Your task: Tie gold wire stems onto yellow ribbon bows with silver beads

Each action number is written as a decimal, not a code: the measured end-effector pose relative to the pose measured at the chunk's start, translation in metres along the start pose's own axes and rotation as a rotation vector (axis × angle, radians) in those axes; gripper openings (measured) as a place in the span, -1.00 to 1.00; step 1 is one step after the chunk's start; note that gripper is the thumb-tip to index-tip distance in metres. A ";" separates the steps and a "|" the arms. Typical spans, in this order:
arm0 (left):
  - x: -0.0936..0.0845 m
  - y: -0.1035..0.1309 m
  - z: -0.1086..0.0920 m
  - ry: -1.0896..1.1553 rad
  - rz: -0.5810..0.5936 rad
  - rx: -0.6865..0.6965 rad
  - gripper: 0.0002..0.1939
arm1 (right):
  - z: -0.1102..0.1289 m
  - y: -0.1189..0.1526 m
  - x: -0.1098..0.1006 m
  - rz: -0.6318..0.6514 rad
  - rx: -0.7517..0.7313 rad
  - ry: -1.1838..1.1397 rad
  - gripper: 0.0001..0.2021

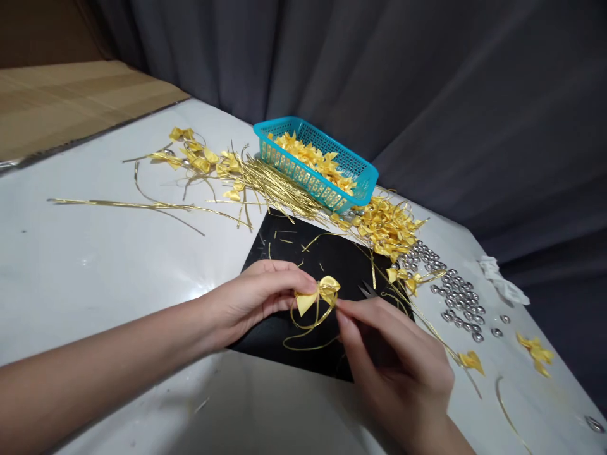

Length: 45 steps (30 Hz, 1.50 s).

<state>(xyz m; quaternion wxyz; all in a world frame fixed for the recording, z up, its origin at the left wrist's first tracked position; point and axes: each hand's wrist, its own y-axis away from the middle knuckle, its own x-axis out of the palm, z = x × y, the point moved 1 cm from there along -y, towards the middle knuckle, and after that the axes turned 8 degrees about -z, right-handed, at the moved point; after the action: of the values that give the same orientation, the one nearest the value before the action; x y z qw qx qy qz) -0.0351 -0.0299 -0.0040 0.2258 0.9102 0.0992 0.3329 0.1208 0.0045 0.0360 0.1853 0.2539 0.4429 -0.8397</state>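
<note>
My left hand (272, 292) pinches a yellow ribbon bow (327, 289) between thumb and fingers, above a black mat (303, 360). Thin gold cord (308, 349) loops around the bow and hangs below it. With thumb and forefinger together, my right hand (393, 354) grips the cord just right of the bow. Scissors (367, 290) lie on the mat behind my right hand, with only the blade tips showing. Short gold cord scraps (286, 240) are scattered over the mat.
A blue plastic basket (365, 189) of yellow bows stands at the back, with a bundle of gold cords (279, 186) before it. Finished-looking bows (386, 224) are heaped to its right, near many silver beads (462, 297). Cardboard (85, 107) lies far left; a dark curtain (427, 95) hangs behind.
</note>
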 end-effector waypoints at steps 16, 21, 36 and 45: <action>0.001 -0.001 0.002 0.018 -0.009 -0.015 -0.97 | -0.001 0.005 0.004 -0.017 0.033 -0.054 -0.78; 0.002 0.000 0.002 0.023 -0.001 -0.016 -0.96 | -0.002 0.008 0.006 -0.038 0.047 -0.077 -0.77; 0.002 0.002 0.003 0.040 -0.008 -0.017 -0.95 | -0.004 0.012 0.007 -0.063 0.087 -0.125 -0.74; 0.003 0.002 0.003 0.114 0.001 0.019 -0.95 | -0.007 0.015 0.007 -0.060 0.118 -0.134 -0.72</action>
<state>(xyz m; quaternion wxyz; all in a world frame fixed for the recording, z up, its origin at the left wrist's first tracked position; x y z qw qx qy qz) -0.0315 -0.0314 -0.0034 0.2111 0.8918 0.1146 0.3833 0.1254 0.0016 0.0184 0.1738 0.1941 0.3869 -0.8845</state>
